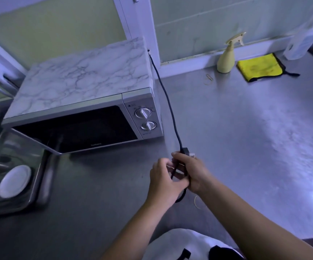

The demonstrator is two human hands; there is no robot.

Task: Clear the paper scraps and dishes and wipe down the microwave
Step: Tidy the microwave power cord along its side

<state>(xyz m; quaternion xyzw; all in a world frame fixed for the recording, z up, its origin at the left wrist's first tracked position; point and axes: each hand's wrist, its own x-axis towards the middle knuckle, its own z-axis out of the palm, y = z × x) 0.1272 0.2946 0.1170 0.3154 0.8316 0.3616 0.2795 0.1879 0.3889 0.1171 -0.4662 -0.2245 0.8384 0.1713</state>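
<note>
A silver microwave (88,102) with a marble-patterned top and its dark door closed stands at the back left of the steel counter (245,137). Its black power cord (168,102) runs from behind the microwave down to my hands. My right hand (193,171) grips the cord just below the plug (186,152). My left hand (164,182) pinches a lower loop of the same cord, close against my right hand. White dishes (14,181) sit in a metal tray (39,182) at the left.
A pale yellow spray bottle (228,57) stands by the back wall, with a yellow cloth (260,67) lying to its right. Rubber bands (208,79) lie on the counter near the bottle, another (197,202) near my right wrist. A clear bottle (302,38) is far right.
</note>
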